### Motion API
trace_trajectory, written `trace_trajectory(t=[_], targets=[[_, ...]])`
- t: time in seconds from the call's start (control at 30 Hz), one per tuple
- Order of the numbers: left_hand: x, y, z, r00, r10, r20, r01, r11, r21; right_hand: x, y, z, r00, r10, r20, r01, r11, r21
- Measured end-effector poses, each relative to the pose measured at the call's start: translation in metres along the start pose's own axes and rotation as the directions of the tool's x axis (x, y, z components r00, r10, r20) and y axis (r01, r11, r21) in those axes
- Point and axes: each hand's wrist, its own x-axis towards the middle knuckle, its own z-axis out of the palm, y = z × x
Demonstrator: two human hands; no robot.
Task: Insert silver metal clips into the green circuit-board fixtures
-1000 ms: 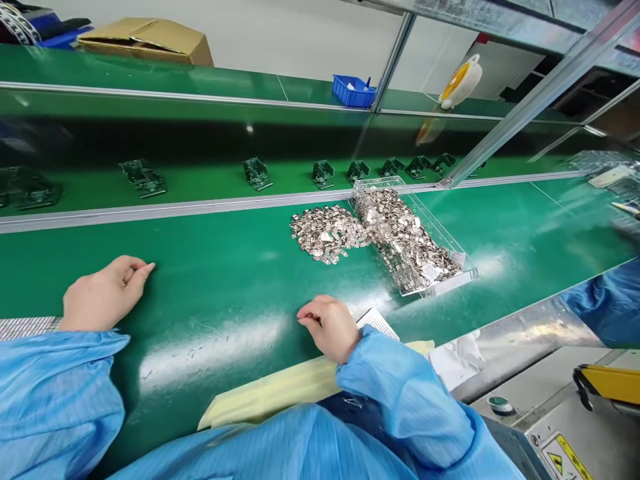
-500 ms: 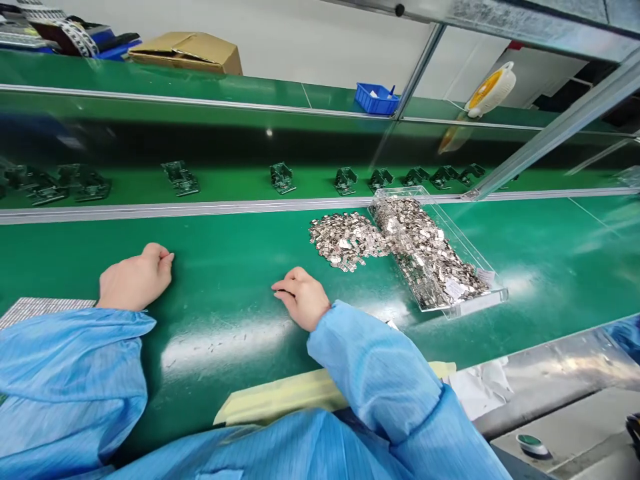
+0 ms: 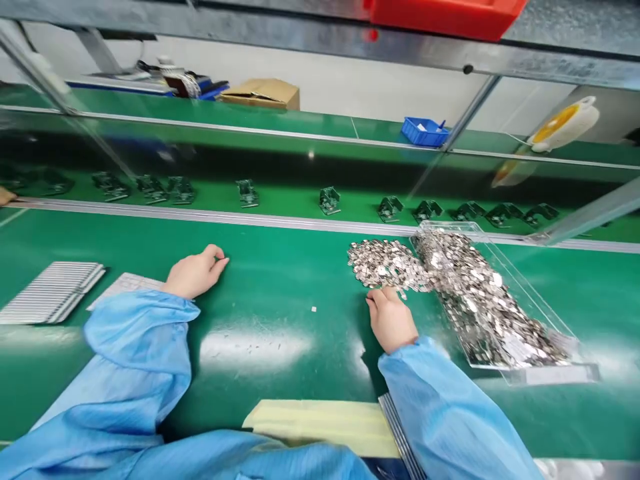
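Observation:
Small silvery metal pieces lie in a loose pile on the green bench, against a clear plastic tray full of the same pieces. My right hand is at the pile's near edge, thumb and fingers pinched together; anything between them is too small to make out. Farther left, my left hand hovers over or rests on the bench with its fingertips together, their contents also unclear. One tiny pale piece lies alone between my hands. A light flat sheet is partly behind my left sleeve.
Grey striped strips are stacked at the left. Dark green parts stand in a row on the strip beyond the metal rail. Yellow material lies at the near edge. A blue bin sits on the back shelf, a red bin above.
The view has swung left. My right hand has moved right and away from me to the pile, farther from my left hand. The single pale piece and the grey strips now show.

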Motion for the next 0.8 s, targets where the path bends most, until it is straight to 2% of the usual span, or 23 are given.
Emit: trace_trajectory(t=[0.1,0.17,0.23,0.3,0.33,0.4,0.47,0.53,0.67,0.8], targets=[[0.000,-0.001,0.000,0.985,-0.026,-0.172,0.004,0.992,-0.128,-0.005,0.005,0.002,0.997,-0.078,-0.012,0.078,0.997,0.013],[0.010,0.001,-0.009,0.965,-0.038,-0.259,-0.003,0.988,-0.156,-0.009,0.009,-0.001,0.986,-0.150,-0.073,0.155,0.986,0.057],[0.031,0.006,-0.025,0.947,-0.010,-0.320,-0.047,0.985,-0.169,-0.015,0.010,-0.010,0.963,-0.195,-0.186,0.223,0.964,0.145],[0.065,0.014,-0.044,0.936,0.040,-0.349,-0.105,0.980,-0.169,-0.025,0.004,-0.023,0.948,-0.172,-0.268,0.246,0.930,0.274],[0.084,0.019,-0.052,0.934,0.062,-0.352,-0.128,0.978,-0.166,-0.032,-0.001,-0.031,0.954,-0.144,-0.263,0.233,0.908,0.348],[0.124,0.030,-0.063,0.938,0.094,-0.333,-0.154,0.975,-0.158,-0.051,-0.012,-0.046,0.982,-0.094,-0.166,0.166,0.851,0.498],[0.157,0.041,-0.066,0.952,0.116,-0.283,-0.162,0.976,-0.145,-0.073,-0.020,-0.057,0.996,-0.073,-0.047,0.087,0.781,0.619],[0.177,0.049,-0.064,0.965,0.135,-0.227,-0.167,0.978,-0.126,-0.096,-0.023,-0.063,0.998,-0.059,-0.002,0.043,0.707,0.706],[0.190,0.051,-0.059,0.970,0.168,-0.177,-0.183,0.981,-0.067,-0.126,-0.019,-0.066,0.996,0.083,0.041,-0.080,0.553,0.829],[0.183,0.054,-0.059,0.963,0.231,-0.138,-0.233,0.972,-0.001,-0.135,-0.030,-0.053,0.958,0.264,0.115,-0.209,0.363,0.908]])
